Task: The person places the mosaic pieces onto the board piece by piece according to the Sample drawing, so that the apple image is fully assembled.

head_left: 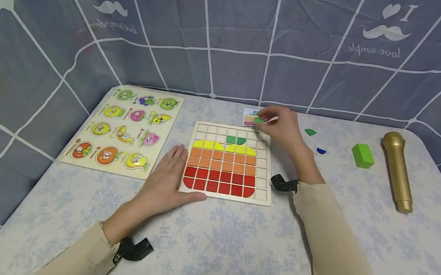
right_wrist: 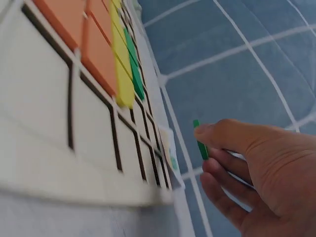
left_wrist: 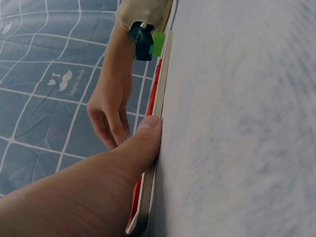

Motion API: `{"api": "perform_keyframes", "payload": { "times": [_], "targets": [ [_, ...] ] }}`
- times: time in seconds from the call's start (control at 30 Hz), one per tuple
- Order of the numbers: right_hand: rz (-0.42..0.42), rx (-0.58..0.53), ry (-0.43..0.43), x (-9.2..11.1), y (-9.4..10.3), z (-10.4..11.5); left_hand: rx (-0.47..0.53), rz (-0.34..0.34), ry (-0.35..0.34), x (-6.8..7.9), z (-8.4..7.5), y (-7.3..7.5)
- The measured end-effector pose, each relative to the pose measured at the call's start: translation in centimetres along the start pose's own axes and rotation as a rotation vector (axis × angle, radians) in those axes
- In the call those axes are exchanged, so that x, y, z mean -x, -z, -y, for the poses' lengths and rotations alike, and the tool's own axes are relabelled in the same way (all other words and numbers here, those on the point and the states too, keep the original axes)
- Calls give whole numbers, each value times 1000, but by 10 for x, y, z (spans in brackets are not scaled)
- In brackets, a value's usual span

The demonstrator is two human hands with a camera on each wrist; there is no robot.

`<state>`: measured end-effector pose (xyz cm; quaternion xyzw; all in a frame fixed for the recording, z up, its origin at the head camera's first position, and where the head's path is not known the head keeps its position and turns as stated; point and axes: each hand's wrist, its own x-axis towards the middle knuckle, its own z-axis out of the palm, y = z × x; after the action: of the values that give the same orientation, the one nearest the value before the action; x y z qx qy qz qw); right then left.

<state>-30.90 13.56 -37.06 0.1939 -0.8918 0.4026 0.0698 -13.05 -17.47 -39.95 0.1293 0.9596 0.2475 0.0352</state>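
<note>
A wooden grid board [head_left: 261,195] lies flat on the table, filled with rows of red, orange and yellow tiles [head_left: 216,154]. Two green tiles [head_left: 235,140] sit above the yellow row. My left hand [head_left: 165,179] rests at the board's lower left corner, fingers straight along the left side; its thumb [left_wrist: 143,136] lies on the near edge. Above the board's far right part, my right hand [head_left: 285,127] pinches a small green tile [right_wrist: 201,143] between thumb and fingers. Just behind the board lies a small picture card [head_left: 248,118], partly covered by the right hand in the head view.
Right of the board lie a loose green tile [head_left: 310,132] and a blue tile [head_left: 321,150]. Farther right are a green block [head_left: 363,155] and a gold microphone [head_left: 397,172]. A fruit picture board [head_left: 114,169] lies at left. A tiled-pattern cloth [head_left: 238,74] hangs behind the table.
</note>
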Motion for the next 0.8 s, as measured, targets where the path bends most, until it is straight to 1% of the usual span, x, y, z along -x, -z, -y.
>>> {"api": "perform_keyframes", "payload": {
  "times": [0.17,0.3,0.37,0.43,0.6,0.8],
  "targets": [
    [106,5,50,0,-11,9,0,-2,-4,0,1,0],
    [193,17,43,3,-19,12,2,-1,-6,0,1,1],
    [217,21,39,4,-21,12,6,-1,-6,0,0,1],
    [223,25,39,5,-23,12,7,-2,-8,0,0,1],
    [205,36,56,6,-25,11,-3,0,-12,0,0,1],
    [203,42,54,8,-25,12,-1,-3,-13,0,2,-1]
  ]
}}
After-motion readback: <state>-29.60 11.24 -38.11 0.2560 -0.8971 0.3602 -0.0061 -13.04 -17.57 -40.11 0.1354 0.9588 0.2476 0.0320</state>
